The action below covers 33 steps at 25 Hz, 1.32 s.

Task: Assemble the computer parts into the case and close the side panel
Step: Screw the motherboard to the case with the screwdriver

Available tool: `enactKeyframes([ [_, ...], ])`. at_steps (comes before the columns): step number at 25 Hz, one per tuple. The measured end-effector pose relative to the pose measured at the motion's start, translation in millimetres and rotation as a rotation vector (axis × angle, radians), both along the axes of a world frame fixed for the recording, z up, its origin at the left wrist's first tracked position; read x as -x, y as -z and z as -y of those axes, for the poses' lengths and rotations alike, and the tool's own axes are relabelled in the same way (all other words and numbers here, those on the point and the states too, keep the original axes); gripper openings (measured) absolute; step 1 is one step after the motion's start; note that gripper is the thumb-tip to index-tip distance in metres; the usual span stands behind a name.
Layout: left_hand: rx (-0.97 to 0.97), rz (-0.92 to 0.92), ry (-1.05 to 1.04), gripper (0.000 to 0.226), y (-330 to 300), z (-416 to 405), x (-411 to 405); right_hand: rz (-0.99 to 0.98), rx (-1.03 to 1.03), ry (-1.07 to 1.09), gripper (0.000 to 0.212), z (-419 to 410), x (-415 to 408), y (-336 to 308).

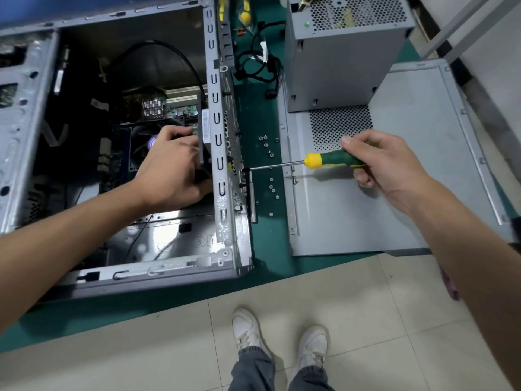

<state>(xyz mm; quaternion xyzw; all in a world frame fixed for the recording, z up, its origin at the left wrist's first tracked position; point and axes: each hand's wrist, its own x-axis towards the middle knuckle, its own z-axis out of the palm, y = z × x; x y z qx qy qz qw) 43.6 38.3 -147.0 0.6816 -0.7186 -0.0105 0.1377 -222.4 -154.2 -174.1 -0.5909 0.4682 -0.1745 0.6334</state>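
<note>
Even overhead light; case [118,131] interior dim, glare on its metal floor; soft shadows right of case; wide-angle bending, blur at edges.

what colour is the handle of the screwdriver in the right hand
Green with a yellow collar; the screwdriver shows best in the head view.

Screwdriver [324,162] tip at case [222,153] wall

The open grey computer case [222,153] lies on its side at the left of the tabletop, its motherboard [169,108] and a black fan [141,136] showing inside. The grey side panel [408,179] lies flat to the right, with the boxy power supply [338,57] standing on its far end. Small screws [271,182] lie scattered between case and panel.
</note>
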Motion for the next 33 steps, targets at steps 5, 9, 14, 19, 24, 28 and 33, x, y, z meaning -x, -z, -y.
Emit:
enactKeyframes([
  [5,0.023,-0.001,-0.006,0.024,2,0,-1,0.104,-0.178,-0.043,0.010,3,6,1],
  [9,0.019,0.002,0.001,0.028,2,0,-1,0.024,-0.064,-0.028,0.022,2,6,5],
  [14,0.023,0.004,0.014,0.026,2,0,0,0.084,-0.200,-0.020,0.009,0,9,4],
  [19,0.033,-0.031,0.035,0.012,-2,0,0,0.124,-0.147,-0.027,0.011,0,8,3],
  [24,0.038,-0.094,0.054,0.005,-2,0,2,-0.136,-0.080,-0.089,0.044,3,3,-5],
  [28,0.036,-0.086,0.053,0.008,-3,0,2,-0.126,-0.128,-0.167,0.044,5,8,-4],
  [33,0.020,-0.029,0.018,0.028,3,-1,-3,0.044,-0.241,-0.038,0.025,2,25,0],
])
